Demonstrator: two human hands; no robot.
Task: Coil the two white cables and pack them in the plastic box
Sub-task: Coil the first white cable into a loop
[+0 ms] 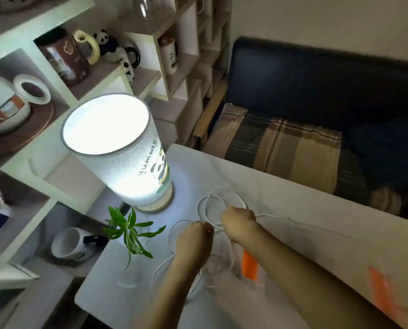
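Both hands over the white table [293, 193], near its left end. Left hand [194, 238] fingers curled tight, pinching white cable [224, 200] where the strands cross. Right hand [238, 223] just beside it, also clenched on the cable; one strand runs from it rightward across the surface. Loose loops lie on the table beyond the hands, toward the far edge by the lit lamp [117, 148]; more loops under the left forearm near the front edge. Can't tell the two cables apart. Clear plastic box [250, 264] with orange latches sits below the right forearm, blurred. Small green plant [131, 231] at the left edge
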